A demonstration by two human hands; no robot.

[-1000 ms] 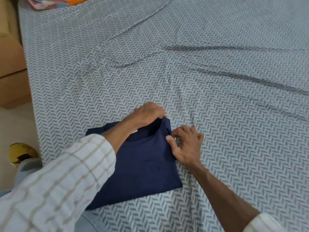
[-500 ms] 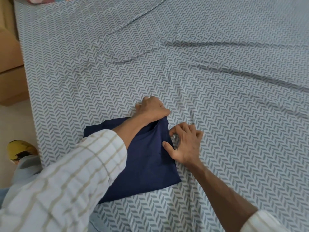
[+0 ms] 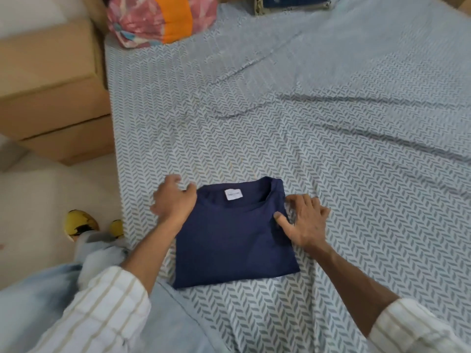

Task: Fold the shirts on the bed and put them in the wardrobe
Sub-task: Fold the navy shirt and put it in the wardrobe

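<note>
Navy T-shirt (image 3: 234, 240), folded into a compact rectangle, lying flat on the herringbone-patterned bed sheet (image 3: 356, 174) near the bed's close left edge, collar and white neck label (image 3: 233, 195) facing up and away. Left hand (image 3: 173, 202) resting at the upper left corner of the fold, fingers loosely spread and partly blurred, apparently touching the edge rather than pinching it. Right hand (image 3: 305, 220) lying flat with fingers spread on the sheet just beside the right edge of the garment, thumb touching the navy cloth near the collar; gripping nothing.

Judging the folding of this shirt as finished or nearly so: edges squared, sleeves tucked out of sight, only a final smoothing or squaring appearing to be under way. Remaining, by this reading: lifting the folded shirt without letting it open, and carrying it to the wardrobe, which is lying outside the view. Showing no other loose shirts on the visible part of the bed, so not possible to tell whether more folding is pending.

Also lying in view: a pink and orange bundle of fabric (image 3: 158, 19) at the far left corner of the bed, cardboard boxes (image 3: 51, 80) standing beside the bed on the left, and yellow footwear (image 3: 79, 221) on the floor below.
</note>
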